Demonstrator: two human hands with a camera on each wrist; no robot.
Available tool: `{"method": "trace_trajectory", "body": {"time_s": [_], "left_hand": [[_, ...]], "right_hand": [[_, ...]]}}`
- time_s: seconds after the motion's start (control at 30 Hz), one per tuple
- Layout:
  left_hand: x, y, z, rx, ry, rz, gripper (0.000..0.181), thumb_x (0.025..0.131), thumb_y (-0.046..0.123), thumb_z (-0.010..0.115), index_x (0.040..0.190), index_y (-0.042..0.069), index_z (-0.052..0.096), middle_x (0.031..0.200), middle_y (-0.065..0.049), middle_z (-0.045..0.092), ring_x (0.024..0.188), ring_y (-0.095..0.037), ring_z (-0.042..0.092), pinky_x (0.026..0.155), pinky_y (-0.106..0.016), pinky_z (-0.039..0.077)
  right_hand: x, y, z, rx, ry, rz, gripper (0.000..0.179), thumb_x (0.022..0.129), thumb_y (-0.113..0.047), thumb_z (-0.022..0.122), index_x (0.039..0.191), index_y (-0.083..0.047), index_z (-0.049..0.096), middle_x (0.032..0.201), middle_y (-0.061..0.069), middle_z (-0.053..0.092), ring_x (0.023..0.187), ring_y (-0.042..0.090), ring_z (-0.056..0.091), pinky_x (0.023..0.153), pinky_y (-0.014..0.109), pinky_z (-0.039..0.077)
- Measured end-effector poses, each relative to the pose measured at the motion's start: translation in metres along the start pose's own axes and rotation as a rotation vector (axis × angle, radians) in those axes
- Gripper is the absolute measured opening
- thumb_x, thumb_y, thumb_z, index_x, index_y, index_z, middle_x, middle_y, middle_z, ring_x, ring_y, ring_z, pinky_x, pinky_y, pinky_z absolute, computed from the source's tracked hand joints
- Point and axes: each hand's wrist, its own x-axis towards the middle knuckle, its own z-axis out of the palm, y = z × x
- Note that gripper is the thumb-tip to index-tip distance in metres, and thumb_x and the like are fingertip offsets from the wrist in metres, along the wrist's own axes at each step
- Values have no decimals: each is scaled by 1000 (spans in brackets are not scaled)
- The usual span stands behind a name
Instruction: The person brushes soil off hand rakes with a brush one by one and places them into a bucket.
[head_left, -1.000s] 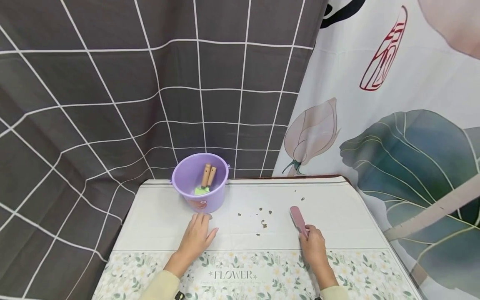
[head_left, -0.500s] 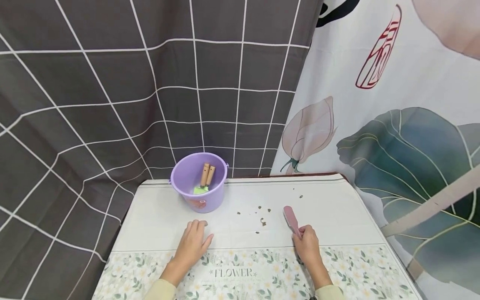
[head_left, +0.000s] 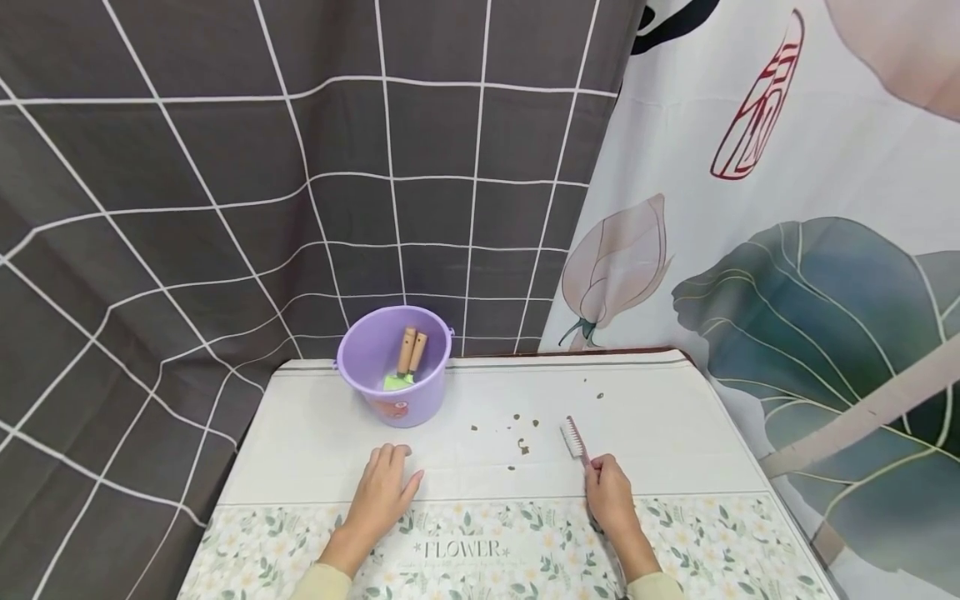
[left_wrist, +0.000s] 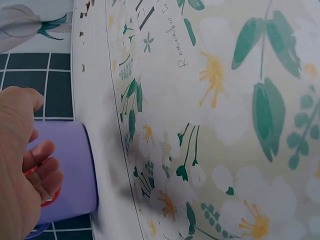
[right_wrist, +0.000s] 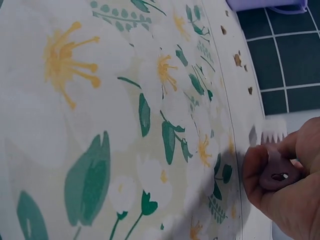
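Observation:
My right hand [head_left: 611, 498] grips the handle of a pink brush [head_left: 575, 438]. In the head view its white bristles face left, toward the scattered brown crumbs [head_left: 523, 447] on the white cloth. The right wrist view shows the handle's end with a hole, and the bristle tufts [right_wrist: 274, 136] beyond my fingers. My left hand [head_left: 381, 492] holds nothing, its fingers relaxed and slightly bent, just in front of the purple bucket [head_left: 420, 408]. In the left wrist view this hand overlaps the bucket [left_wrist: 80, 175].
Two wooden-handled tools [head_left: 411, 354] with light green ends stand inside the bucket. A floral band with the word FLOWER runs along the near part of the tablecloth [head_left: 300, 450]. A dark gridded curtain [head_left: 420, 200] hangs behind the table, a printed white one [head_left: 675, 150] at right.
The brush has turned in my right hand, from its pink back showing to its bristles showing on the left. My left hand has drawn back slightly from the bucket.

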Motion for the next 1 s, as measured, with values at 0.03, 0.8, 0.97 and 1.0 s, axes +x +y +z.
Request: {"method": "trace_trajectory", "body": {"time_s": [0.03,0.8,0.97,1.0], "left_hand": [[0,0,0,-2,-1,-2,43,91,24,79,120,-1,60,102,-10,59,96,-25,54,87,-41,53],[-4,-2,1,-19,-66,-96,37,93,24,77,118,2,60,104,-9,58,96,-24,53,87,-44,53],[-4,-4,0,-14,-64,-109,37,93,24,76,119,2,60,104,-10,58,96,-25,53,88,-44,53],[-4,-4,0,-13,-62,-109,38,93,24,76,119,2,60,105,-10,58,96,-25,53,88,-44,53]], "right_hand": [[0,0,0,-1,1,-1,15,105,-7,51,109,7,56,97,22,64,89,33,67,75,47,57],[-1,1,16,-97,-2,59,30,108,-24,52,97,3,56,84,16,59,74,28,62,67,47,55],[0,-1,16,-142,-9,43,28,108,-23,53,96,3,56,84,15,56,73,26,58,66,46,54],[1,-2,16,-151,-4,37,28,108,-23,53,96,3,55,84,15,55,73,26,57,67,46,53]]}}
